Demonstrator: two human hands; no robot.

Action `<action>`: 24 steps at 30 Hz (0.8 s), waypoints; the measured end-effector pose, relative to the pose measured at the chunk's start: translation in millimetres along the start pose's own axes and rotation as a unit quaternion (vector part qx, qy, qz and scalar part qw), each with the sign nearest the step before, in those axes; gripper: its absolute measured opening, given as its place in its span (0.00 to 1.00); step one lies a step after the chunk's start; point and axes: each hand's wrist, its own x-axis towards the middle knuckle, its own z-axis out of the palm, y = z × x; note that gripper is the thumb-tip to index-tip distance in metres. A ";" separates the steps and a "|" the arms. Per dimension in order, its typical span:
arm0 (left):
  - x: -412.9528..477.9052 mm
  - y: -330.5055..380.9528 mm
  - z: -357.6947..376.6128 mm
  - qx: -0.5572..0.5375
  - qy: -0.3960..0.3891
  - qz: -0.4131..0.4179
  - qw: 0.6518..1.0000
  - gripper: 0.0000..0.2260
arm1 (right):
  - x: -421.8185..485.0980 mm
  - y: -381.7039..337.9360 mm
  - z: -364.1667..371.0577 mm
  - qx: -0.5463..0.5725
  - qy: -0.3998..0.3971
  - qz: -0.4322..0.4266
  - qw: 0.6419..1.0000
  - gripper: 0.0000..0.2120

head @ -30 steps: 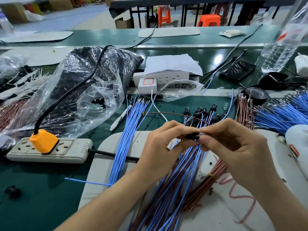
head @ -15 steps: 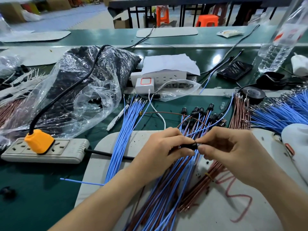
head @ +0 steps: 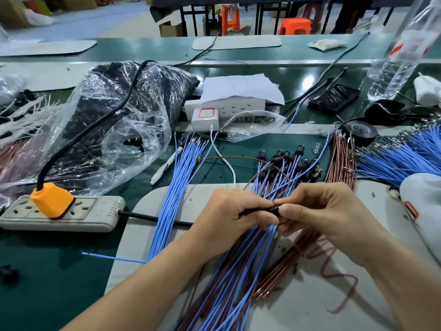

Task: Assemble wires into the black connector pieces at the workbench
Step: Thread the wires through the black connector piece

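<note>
over the grey mat on the bench, the left grip holds a black connector while the right grip pinches its end above blue and brown wires

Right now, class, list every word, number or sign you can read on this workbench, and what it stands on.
Nothing here can be read.
Water bottle label: red and white print, blurred.
Black phone: faint marks, too small.
White charger: orange square outline, no words.
White mat: red scribble, no letters.
</note>
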 end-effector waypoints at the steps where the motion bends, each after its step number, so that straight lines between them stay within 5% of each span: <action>1: 0.0 -0.2 0.6 -0.004 -0.002 -0.002 1.000 0.10 | 0.0 0.4 0.3 0.005 0.001 0.004 1.000 0.03; 14: 1.8 5.9 3.0 -0.102 0.070 -0.069 0.990 0.06 | 2.1 2.5 1.6 0.139 0.017 -0.021 0.990 0.09; 24: 0.9 4.7 1.1 -0.179 0.101 -0.004 0.979 0.14 | -0.9 7.2 11.7 -0.015 -0.005 -0.048 0.999 0.13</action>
